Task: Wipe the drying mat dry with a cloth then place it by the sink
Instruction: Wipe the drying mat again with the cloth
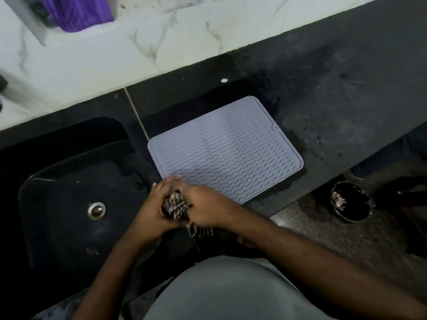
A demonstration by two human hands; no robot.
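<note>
Left hand: the left hand [159, 204] is curled round the left side of a bunched checked cloth [176, 205], gripping it.
Right hand: the right hand [204, 207] is wrapped over the cloth's right side, also gripping; the 2 hands press together as if wringing or bunching it.
Cloth: held above the counter's front edge, between the sink and the mat, with a tail hanging below the hands.
Drying mat: the grey ribbed drying mat [227, 148] lies flat on the dark counter [346, 107], its near-left corner just under the fingertips, its left edge just beside the sink [69, 192].
Risk: if the cloth is wet, drips may fall onto the mat or counter; small glints on the ribs suggest droplets remain, and a tightly wadded cloth could skip the grooves.
Risk 2: a hard wipe could slide the mat on the damp-looking counter.
Hidden: how wet the cloth is cannot be told; the mat's underside is unseen; objects at the top left are cut off and blurred; the dark bin [350, 202] on the floor holds something indistinct.
</note>
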